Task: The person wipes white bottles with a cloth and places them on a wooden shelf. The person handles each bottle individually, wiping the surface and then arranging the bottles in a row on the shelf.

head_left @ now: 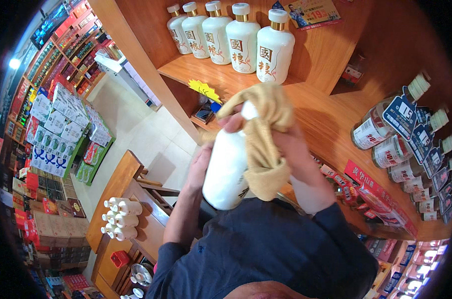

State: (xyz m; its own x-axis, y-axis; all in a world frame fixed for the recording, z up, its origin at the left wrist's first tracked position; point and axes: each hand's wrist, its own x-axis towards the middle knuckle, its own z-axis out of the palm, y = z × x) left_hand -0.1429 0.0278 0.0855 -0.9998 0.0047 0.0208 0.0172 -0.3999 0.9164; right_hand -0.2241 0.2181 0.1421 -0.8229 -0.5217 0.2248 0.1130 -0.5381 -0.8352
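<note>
A wooden shelf [330,124] runs across the upper right, its corner board bearing 5 white ceramic bottles [243,37] with gold collars in a row. Further right, clear glass bottles [385,129] with blue neck tags stand packed together. Below left, a low wooden table [118,184] carries small white bottles [120,219].

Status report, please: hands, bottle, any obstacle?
Left hand grips white bottle. Right hand presses tan cloth on it. Nothing obstructs.

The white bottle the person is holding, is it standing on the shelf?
No, the white bottle is lifted off the wooden shelf, gripped by the left hand while the right hand presses a tan cloth on it.
</note>
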